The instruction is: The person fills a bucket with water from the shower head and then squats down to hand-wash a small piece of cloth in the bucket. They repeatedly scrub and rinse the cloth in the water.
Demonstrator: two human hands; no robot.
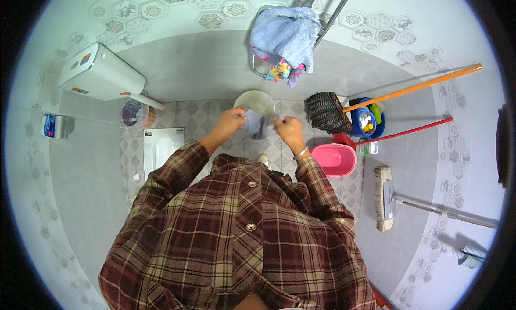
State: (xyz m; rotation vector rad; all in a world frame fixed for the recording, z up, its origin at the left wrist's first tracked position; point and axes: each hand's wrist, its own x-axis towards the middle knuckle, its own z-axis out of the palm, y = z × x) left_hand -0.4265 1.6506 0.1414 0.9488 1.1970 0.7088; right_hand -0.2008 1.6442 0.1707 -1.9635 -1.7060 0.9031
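My left hand (232,121) pinches one side of a small light-blue and dark cloth (253,121), which hangs blurred in front of me. My right hand (290,129), with a metal band at the wrist, grips the cloth's other side; motion blur hides the exact hold. Directly beyond the cloth, a pale round bucket (258,97) stands on the floor by the far wall. Its lower part and some of its inside are hidden behind the cloth and my left hand.
On the right are a pink tub (333,160), a black broom head (327,111), a blue bucket (354,124) holding bottles and a floor brush (383,199). At left lies a squat toilet (163,149) below a cistern (102,74). A fluffy blue towel (286,34) hangs ahead.
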